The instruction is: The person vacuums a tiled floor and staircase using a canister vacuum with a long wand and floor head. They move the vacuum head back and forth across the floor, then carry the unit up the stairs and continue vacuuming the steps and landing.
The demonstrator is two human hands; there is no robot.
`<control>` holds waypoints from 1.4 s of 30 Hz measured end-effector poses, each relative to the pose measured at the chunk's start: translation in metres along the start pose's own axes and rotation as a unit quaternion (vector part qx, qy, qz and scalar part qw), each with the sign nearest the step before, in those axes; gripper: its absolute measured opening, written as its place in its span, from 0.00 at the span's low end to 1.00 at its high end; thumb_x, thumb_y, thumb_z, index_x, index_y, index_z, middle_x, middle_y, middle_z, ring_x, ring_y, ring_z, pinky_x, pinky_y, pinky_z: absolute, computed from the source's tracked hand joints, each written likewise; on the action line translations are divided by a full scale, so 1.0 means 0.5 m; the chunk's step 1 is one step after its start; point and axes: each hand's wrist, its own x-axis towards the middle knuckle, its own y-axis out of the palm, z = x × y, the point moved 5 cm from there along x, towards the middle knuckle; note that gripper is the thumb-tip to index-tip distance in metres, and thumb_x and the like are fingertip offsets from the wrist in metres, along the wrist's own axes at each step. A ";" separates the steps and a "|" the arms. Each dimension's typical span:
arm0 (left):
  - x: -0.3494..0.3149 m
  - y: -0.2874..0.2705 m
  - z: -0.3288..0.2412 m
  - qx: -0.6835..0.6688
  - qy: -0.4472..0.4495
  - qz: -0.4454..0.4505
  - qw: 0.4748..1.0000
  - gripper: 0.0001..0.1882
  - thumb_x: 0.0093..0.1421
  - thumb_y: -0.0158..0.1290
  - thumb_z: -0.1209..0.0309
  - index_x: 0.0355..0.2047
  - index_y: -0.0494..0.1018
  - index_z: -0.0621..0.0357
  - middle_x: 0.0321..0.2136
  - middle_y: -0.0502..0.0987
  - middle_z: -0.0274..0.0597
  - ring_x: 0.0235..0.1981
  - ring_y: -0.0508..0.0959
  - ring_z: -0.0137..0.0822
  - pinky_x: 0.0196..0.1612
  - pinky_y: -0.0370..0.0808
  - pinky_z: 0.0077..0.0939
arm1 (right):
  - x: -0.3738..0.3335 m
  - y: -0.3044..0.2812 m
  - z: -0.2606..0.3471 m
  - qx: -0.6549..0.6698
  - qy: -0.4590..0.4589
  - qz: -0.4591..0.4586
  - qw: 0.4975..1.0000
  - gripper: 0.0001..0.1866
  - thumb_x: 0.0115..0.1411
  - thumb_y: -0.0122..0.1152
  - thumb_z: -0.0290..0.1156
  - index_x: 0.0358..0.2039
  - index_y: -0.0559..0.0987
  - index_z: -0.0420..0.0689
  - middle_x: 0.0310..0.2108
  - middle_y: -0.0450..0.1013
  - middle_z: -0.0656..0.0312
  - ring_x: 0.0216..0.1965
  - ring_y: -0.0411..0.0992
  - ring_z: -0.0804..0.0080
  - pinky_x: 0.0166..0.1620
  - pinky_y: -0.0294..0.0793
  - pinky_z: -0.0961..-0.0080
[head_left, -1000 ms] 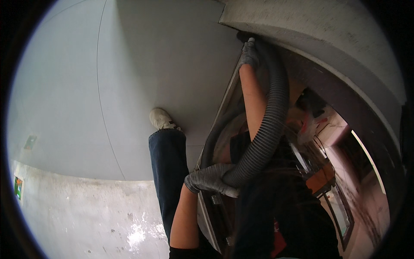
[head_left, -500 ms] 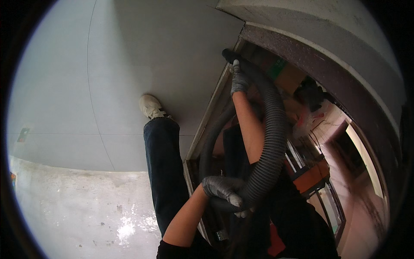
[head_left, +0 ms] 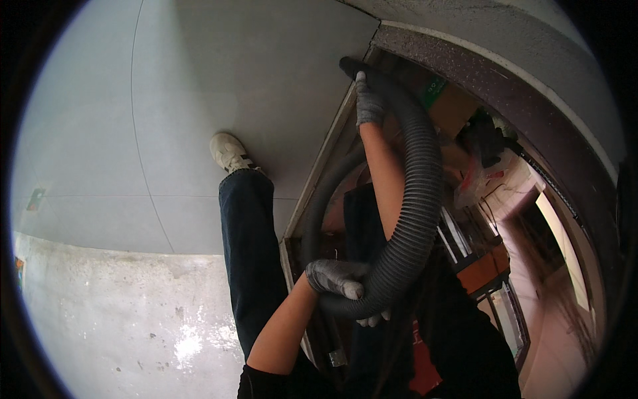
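A thick black ribbed hose bends in a large loop in front of my body. My left hand, in a grey work glove, wraps round the bottom of the loop, its fingertips showing below. Higher up, my right hand, gloved too, grips the hose close to its dark end, thumb laid along it. That end rests at or just over the narrow strip edging the grey floor; contact is hard to tell. Part of my right forearm is hidden behind the hose.
My shoe stands on the grey seamed floor. A worn whitish surface lies lower left. Right of the strip are a cardboard box, a clear plastic bag, an orange-brown piece and a dark curved ledge.
The whole view has shifted slightly, so floor, shoe and hose sit a little higher in the picture. Both hands keep their grip on the hose.
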 end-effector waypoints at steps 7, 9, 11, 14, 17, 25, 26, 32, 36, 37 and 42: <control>-0.009 -0.018 0.025 -0.070 -0.066 -0.036 0.995 0.54 0.43 0.68 0.48 0.61 0.55 0.68 0.49 0.74 0.58 0.47 0.77 0.47 0.51 0.76 0.40 | 0.024 -0.007 0.012 0.013 -0.007 0.030 0.999 0.25 0.62 0.55 0.47 0.49 0.77 0.39 0.47 0.75 0.59 0.51 0.69 0.73 0.58 0.62 0.78; -0.011 -0.024 0.021 -0.060 -0.041 -0.034 0.997 0.54 0.44 0.67 0.47 0.61 0.55 0.69 0.49 0.74 0.58 0.47 0.77 0.47 0.51 0.76 0.40 | 0.036 -0.006 0.020 0.014 -0.010 0.044 0.999 0.25 0.62 0.55 0.47 0.50 0.77 0.39 0.47 0.75 0.60 0.51 0.69 0.73 0.58 0.62 0.78; -0.012 -0.026 0.018 -0.064 -0.030 -0.027 0.997 0.51 0.45 0.65 0.46 0.59 0.57 0.69 0.48 0.75 0.58 0.46 0.78 0.47 0.49 0.77 0.39 | 0.032 -0.009 0.016 0.008 -0.011 0.054 0.998 0.25 0.61 0.56 0.47 0.50 0.77 0.39 0.47 0.75 0.60 0.51 0.69 0.73 0.58 0.62 0.78; -0.009 -0.023 0.006 -0.057 -0.016 -0.031 0.998 0.48 0.47 0.63 0.44 0.56 0.60 0.69 0.46 0.75 0.57 0.44 0.78 0.46 0.47 0.78 0.39 | 0.006 -0.017 -0.011 -0.005 -0.005 0.066 0.998 0.26 0.61 0.56 0.48 0.50 0.77 0.39 0.47 0.74 0.60 0.51 0.69 0.73 0.58 0.62 0.78; -0.004 -0.005 -0.019 -0.029 0.009 -0.039 0.999 0.45 0.49 0.61 0.43 0.54 0.63 0.69 0.44 0.76 0.56 0.42 0.79 0.46 0.45 0.79 0.38 | -0.037 -0.029 -0.045 -0.017 0.004 0.078 0.997 0.26 0.61 0.56 0.48 0.50 0.77 0.39 0.48 0.74 0.60 0.51 0.68 0.73 0.58 0.61 0.78; 0.014 0.025 -0.051 0.061 0.034 -0.097 0.993 0.41 0.52 0.57 0.40 0.48 0.69 0.70 0.41 0.77 0.55 0.39 0.80 0.45 0.41 0.81 0.37 | -0.082 -0.043 -0.074 -0.022 0.005 0.123 0.992 0.27 0.60 0.57 0.49 0.51 0.76 0.40 0.49 0.73 0.60 0.52 0.68 0.73 0.58 0.61 0.78; 0.014 0.022 -0.049 0.052 0.035 -0.095 0.993 0.41 0.52 0.57 0.40 0.48 0.69 0.69 0.41 0.77 0.55 0.39 0.80 0.45 0.40 0.81 0.36 | -0.073 -0.040 -0.068 -0.023 0.000 0.131 0.991 0.27 0.60 0.57 0.49 0.51 0.76 0.40 0.49 0.73 0.60 0.52 0.67 0.73 0.58 0.61 0.77; -0.019 -0.020 -0.046 0.025 0.104 -0.194 0.975 0.43 0.54 0.54 0.38 0.54 0.66 0.67 0.43 0.77 0.53 0.42 0.80 0.42 0.44 0.79 0.32 | 0.001 -0.011 -0.015 -0.017 -0.040 0.167 0.985 0.28 0.59 0.57 0.49 0.52 0.76 0.40 0.49 0.73 0.60 0.52 0.67 0.73 0.58 0.60 0.77; -0.022 -0.013 -0.045 0.009 0.113 -0.197 0.974 0.43 0.56 0.50 0.37 0.54 0.66 0.66 0.43 0.77 0.54 0.42 0.79 0.42 0.46 0.78 0.32 | -0.028 -0.019 -0.031 -0.026 -0.030 0.179 0.983 0.29 0.59 0.58 0.50 0.52 0.76 0.40 0.50 0.72 0.60 0.53 0.66 0.73 0.58 0.60 0.77; -0.018 -0.009 -0.041 0.019 0.089 -0.201 0.975 0.43 0.56 0.49 0.36 0.54 0.67 0.66 0.43 0.77 0.54 0.41 0.80 0.43 0.45 0.78 0.33 | -0.046 -0.026 -0.044 -0.029 -0.024 0.183 0.982 0.29 0.59 0.58 0.50 0.52 0.76 0.40 0.50 0.72 0.60 0.53 0.66 0.73 0.58 0.60 0.77; 0.017 0.027 -0.049 0.007 0.089 -0.071 0.993 0.45 0.56 0.43 0.32 0.50 0.69 0.67 0.41 0.77 0.56 0.37 0.80 0.45 0.39 0.81 0.37 | -0.104 -0.031 -0.090 -0.029 0.005 0.211 0.977 0.30 0.58 0.58 0.50 0.52 0.75 0.40 0.51 0.72 0.61 0.53 0.66 0.73 0.58 0.60 0.77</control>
